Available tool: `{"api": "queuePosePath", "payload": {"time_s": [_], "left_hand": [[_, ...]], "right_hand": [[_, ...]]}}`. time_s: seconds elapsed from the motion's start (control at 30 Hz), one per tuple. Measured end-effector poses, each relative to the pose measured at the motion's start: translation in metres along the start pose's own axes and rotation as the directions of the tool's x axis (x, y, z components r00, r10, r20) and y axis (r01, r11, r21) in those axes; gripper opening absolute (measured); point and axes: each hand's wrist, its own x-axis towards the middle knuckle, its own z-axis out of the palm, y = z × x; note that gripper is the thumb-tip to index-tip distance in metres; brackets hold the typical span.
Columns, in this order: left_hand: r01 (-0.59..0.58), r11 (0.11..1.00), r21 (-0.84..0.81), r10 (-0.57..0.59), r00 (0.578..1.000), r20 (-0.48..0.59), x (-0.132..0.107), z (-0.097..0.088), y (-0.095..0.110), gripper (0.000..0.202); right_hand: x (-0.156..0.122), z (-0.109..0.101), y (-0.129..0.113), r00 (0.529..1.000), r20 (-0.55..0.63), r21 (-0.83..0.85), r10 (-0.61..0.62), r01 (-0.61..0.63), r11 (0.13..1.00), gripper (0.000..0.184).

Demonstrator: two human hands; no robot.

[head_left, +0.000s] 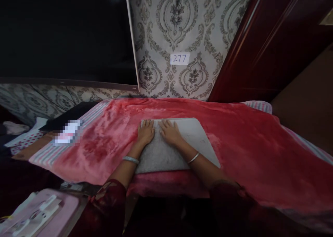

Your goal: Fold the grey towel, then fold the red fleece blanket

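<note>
A grey, soft-looking folded cloth (pixel 163 157) lies flat on a red plush blanket (pixel 249 143). My left hand (pixel 146 131) rests palm down on its far left part, fingers stretched toward the far edge. Beside it, my right hand (pixel 170 132) presses flat near the middle of the far edge, its fingers spread. A small gap of grey cloth shows between the two hands. Neither hand grips anything. The cloth's right side looks smoother and paler than its left.
A large dark screen (pixel 65 35) hangs at the upper left. The wall bears a paper label (pixel 179 58) reading 277. A dark red wooden panel (pixel 249 49) stands at the right. At the lower left, white power strips lie on a pink case (pixel 66 204).
</note>
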Motion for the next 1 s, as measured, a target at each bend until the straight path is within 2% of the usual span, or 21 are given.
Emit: {"api": "queuePosePath", "payload": {"time_s": [0.03, 0.1, 0.2, 0.3, 0.4, 0.53, 0.67, 0.73, 0.87, 1.0], "left_hand": [[-0.002, 1.0, 0.012, 0.002, 1.0, -0.01, 0.0, 0.003, 0.0, 0.056], [-0.011, 1.0, 0.028, 0.011, 1.0, -0.019, 0.0, 0.006, -0.001, 0.056], [-0.024, 0.999, 0.033, 0.025, 0.999, -0.022, 0.001, 0.007, -0.004, 0.056], [-0.028, 0.999, 0.021, 0.029, 0.999, -0.023, 0.003, 0.007, -0.005, 0.056], [-0.033, 0.999, 0.01, 0.034, 0.999, -0.035, 0.003, 0.007, -0.005, 0.056], [-0.021, 1.0, -0.02, 0.02, 0.997, -0.078, 0.003, 0.007, -0.007, 0.054], [0.091, 0.984, -0.156, -0.12, 0.975, -0.189, 0.005, 0.008, -0.021, 0.054], [0.117, 0.958, -0.263, -0.174, 0.963, -0.205, 0.008, 0.006, -0.031, 0.058], [0.195, 0.862, -0.467, -0.281, 0.952, -0.12, 0.017, -0.002, -0.046, 0.072], [0.349, 0.795, -0.496, -0.404, 0.915, -0.003, 0.025, -0.009, -0.05, 0.081]], "right_hand": [[0.0, 0.005, -0.006, 0.999, 0.02, 0.01, -0.025, 0.024, 1.0, 0.057], [-0.003, 0.012, 0.0, 0.999, 0.033, 0.022, -0.008, 0.007, 1.0, 0.057], [-0.016, 0.012, 0.042, 0.989, 0.006, -0.003, 0.146, -0.146, 0.989, 0.058], [-0.036, 0.006, 0.093, 0.94, -0.03, -0.029, 0.341, -0.342, 0.939, 0.058], [-0.054, 0.002, 0.118, 0.887, -0.048, 0.004, 0.458, -0.459, 0.889, 0.058], [-0.062, 0.003, 0.118, 0.832, -0.119, 0.038, 0.541, -0.541, 0.84, 0.06], [-0.06, 0.004, 0.119, 0.77, -0.209, 0.126, 0.603, -0.59, 0.797, 0.059], [-0.058, 0.005, 0.123, 0.746, -0.216, 0.186, 0.629, -0.601, 0.777, 0.057], [-0.055, 0.003, 0.132, 0.72, -0.161, 0.249, 0.675, -0.632, 0.733, 0.055], [-0.05, -0.004, 0.137, 0.716, -0.055, 0.312, 0.696, -0.65, 0.693, 0.051]]}}
